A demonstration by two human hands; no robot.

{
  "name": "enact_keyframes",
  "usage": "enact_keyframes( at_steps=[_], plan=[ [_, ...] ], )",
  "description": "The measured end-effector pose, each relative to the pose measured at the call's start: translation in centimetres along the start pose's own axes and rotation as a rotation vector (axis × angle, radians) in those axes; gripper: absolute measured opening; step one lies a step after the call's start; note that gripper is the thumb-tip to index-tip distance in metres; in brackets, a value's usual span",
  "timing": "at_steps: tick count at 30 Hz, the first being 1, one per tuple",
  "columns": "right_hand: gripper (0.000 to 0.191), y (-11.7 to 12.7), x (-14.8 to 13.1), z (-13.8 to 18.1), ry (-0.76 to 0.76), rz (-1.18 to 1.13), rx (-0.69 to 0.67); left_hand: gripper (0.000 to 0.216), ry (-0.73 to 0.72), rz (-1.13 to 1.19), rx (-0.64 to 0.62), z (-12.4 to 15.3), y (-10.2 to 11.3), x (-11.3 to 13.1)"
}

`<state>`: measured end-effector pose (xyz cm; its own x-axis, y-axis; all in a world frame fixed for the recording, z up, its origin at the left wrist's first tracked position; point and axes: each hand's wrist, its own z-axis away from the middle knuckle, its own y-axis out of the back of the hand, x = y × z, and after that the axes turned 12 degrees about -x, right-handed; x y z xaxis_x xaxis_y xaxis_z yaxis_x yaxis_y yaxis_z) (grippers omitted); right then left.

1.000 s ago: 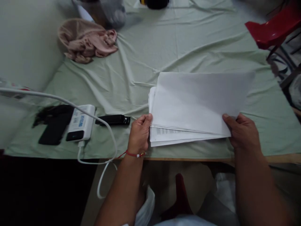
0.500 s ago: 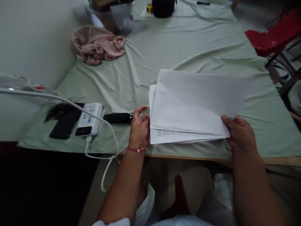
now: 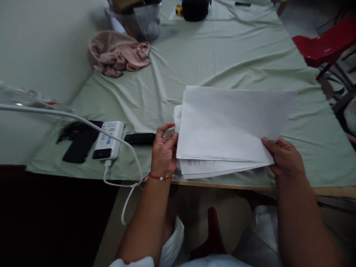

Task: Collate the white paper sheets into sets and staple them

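Observation:
A loose stack of white paper sheets (image 3: 230,124) is held just above the table's near edge. The upper sheets are blank; printed lines show on a sheet (image 3: 200,165) fanned out below them. My right hand (image 3: 286,155) grips the lower right corner, thumb on top and fingers beneath. At the left edge, my left hand (image 3: 164,148) is curled with its thumb against the sheets and its index finger bent along the side. Its other fingers are partly hidden by the paper. A black object (image 3: 139,138) lies just left of that hand.
A white power bank (image 3: 108,141) with a white cable (image 3: 133,157) and a black phone (image 3: 80,146) lie to the left on the green tablecloth (image 3: 194,59). Further back are a pink cloth (image 3: 122,55) and a plastic tub (image 3: 147,22). A red chair (image 3: 325,44) stands right.
The upper sheets have shifted slightly left and down, against the lower ones, so the fan at the near edge has changed. Both hands stay at the paper. The view has shifted slightly.

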<state>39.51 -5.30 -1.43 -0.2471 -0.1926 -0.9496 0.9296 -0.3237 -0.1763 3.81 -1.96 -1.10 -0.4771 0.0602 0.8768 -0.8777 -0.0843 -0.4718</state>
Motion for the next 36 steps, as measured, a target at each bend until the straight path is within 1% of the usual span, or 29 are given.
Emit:
enact_keyframes(
  at_steps=[3,5,8,11,13,15,19,26,32,36],
  plan=[
    [0.061,0.24,0.1,-0.06,-0.012,-0.001,-0.018,0.064,-0.021,-0.009,0.02,-0.07,-0.07,0.0],
    [0.063,0.35,0.13,-0.07,-0.015,0.0,-0.024,0.061,-0.027,-0.029,0.036,-0.17,-0.16,-0.04],
    [0.063,0.38,0.09,-0.04,-0.016,0.006,-0.04,0.051,-0.004,-0.056,0.063,-0.27,-0.39,0.02],
    [0.061,0.22,0.02,-0.01,-0.004,0.021,-0.048,0.032,0.037,-0.06,0.089,-0.22,-0.67,0.27],
    [0.06,0.03,-0.01,-0.02,0.013,0.026,-0.034,0.025,0.051,-0.058,0.091,-0.17,-0.76,0.38],
    [0.059,-0.18,-0.02,-0.02,0.025,0.028,-0.011,0.028,0.059,-0.076,0.093,-0.16,-0.73,0.33],
    [0.059,-0.45,0.01,0.06,0.043,0.052,0.017,0.043,0.062,-0.161,0.119,-0.3,-0.46,-0.16],
    [0.059,-0.22,0.01,0.12,0.027,0.089,0.006,0.063,0.109,-0.139,0.113,-0.33,-0.58,-0.17],
    [0.056,-0.29,0.03,-0.07,0.051,0.072,0.005,0.064,0.101,-0.14,0.126,-0.24,-0.53,0.0],
    [0.057,-0.53,0.01,-0.08,0.052,0.062,0.032,0.065,0.106,-0.134,0.13,-0.22,-0.55,-0.16]
  ],
)
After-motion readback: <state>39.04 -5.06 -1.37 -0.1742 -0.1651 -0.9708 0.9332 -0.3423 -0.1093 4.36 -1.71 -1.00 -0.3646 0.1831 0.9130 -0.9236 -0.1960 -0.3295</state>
